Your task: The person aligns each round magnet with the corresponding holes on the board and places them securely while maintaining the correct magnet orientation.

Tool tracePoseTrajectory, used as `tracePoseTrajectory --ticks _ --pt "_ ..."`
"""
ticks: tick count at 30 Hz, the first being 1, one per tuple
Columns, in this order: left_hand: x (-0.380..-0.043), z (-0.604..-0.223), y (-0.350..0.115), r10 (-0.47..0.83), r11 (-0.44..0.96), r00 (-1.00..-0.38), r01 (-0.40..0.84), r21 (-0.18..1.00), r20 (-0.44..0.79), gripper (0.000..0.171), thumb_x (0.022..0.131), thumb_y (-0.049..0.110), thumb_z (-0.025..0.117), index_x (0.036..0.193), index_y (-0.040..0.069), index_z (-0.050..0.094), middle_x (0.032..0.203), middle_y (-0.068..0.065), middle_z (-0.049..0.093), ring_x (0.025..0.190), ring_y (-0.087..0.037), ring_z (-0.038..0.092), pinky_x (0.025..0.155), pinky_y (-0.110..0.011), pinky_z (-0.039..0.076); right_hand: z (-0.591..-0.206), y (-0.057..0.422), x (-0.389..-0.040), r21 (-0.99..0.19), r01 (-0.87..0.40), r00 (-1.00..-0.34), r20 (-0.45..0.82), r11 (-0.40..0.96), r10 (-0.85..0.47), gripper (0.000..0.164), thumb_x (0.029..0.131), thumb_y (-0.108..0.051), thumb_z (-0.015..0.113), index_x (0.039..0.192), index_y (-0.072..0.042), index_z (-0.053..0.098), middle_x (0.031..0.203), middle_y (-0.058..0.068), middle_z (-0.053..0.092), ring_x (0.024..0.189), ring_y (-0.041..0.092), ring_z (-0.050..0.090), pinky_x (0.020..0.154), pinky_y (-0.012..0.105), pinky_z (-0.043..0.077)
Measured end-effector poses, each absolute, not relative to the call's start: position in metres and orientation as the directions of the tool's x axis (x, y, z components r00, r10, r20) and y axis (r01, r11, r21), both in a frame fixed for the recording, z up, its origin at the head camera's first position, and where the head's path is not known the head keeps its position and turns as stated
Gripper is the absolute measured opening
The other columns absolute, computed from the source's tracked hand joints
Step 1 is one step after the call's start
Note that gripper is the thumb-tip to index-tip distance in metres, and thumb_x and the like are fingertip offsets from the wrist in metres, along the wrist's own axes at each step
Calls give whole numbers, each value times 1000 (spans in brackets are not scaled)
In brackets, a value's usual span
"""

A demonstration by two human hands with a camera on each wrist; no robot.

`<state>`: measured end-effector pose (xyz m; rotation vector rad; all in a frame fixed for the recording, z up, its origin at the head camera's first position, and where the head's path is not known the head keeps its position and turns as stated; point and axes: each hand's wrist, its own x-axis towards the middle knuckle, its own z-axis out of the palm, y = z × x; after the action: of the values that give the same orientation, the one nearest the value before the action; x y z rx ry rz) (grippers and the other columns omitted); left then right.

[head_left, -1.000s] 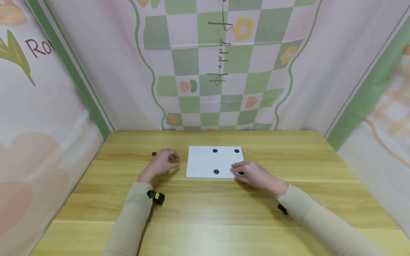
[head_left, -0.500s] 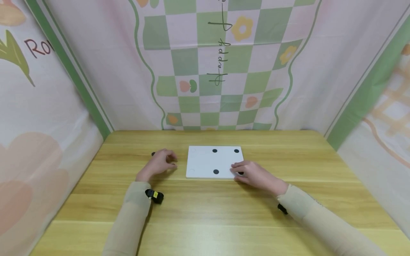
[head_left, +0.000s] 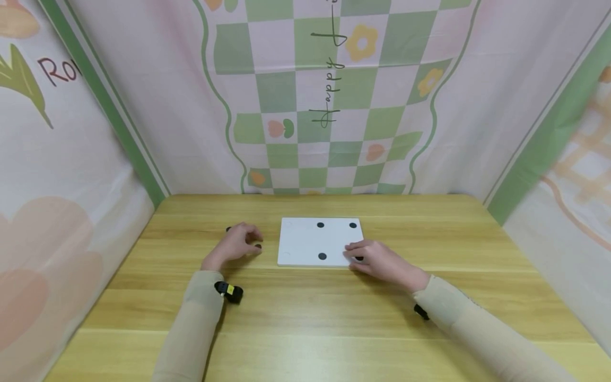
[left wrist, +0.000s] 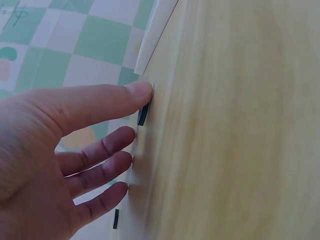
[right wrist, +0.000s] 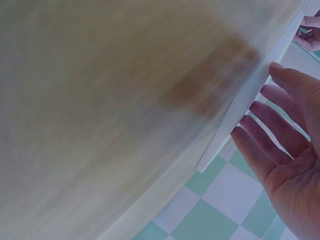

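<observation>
Running lengthwise left to right, the white board [head_left: 300, 240] lies by left hand [head_left: 234, 246] and right hand [head_left: 382, 261] — fingers [left wrist: 106, 148] apart.

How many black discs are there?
6 discs: on the white board, far middle, far right, near middle, near right (partly behind the right hand); elsewhere, one at the thumb of the left hand, one partly behind that hand. More may be hidden.

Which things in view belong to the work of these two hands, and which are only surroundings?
Probably part of the work:
white board, at the right hand
four black discs on it
black disc at the left hand
another disc, partly behind that hand

Only surroundings:
wooden table
patterned cloth
wrist cameras
</observation>
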<state>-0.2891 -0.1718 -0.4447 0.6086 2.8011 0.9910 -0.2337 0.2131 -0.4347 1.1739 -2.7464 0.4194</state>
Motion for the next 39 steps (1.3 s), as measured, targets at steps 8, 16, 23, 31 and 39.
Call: tracePoseTrajectory --ticks 8,16,23,31,39 --pt "-289 -443 -174 406 695 -914 322 643 19 25 79 17 78 101 11 69 99 -4 62 92 -19 55 82 -35 49 -434 213 -234 -210 -718 -696 218 664 -684 26 87 -16 69 110 -5 70 118 16 66 109 29 63 91 42 52" --pt "-290 -443 -175 390 671 -921 274 689 -14 26 78 16 78 102 12 69 101 -4 63 94 -20 55 84 -36 48 -434 214 -234 -211 -717 -697 221 664 -682 26 87 -16 69 110 -5 70 118 15 66 109 28 64 91 41 52" --pt "-291 -446 -177 373 669 -928 261 696 -11 24 77 17 79 98 12 70 100 -3 65 93 -19 57 84 -35 49 -434 214 -233 -207 -719 -695 227 663 -683 26 86 -16 70 109 -5 71 117 15 66 108 28 64 90 41 53" --pt "-291 -446 -176 326 672 -945 217 708 -20 23 74 17 81 94 12 71 98 -3 65 92 -19 57 85 -35 47 -435 213 -233 -196 -723 -691 227 663 -686 25 86 -15 70 109 -5 71 117 15 67 107 28 65 90 40 53" --pt "-292 -448 -178 300 658 -953 185 730 -29 21 73 16 81 91 12 71 97 -4 64 90 -19 56 84 -35 47 -435 214 -234 -207 -720 -694 227 662 -684 25 86 -15 70 109 -5 71 117 15 66 107 28 65 89 39 53"
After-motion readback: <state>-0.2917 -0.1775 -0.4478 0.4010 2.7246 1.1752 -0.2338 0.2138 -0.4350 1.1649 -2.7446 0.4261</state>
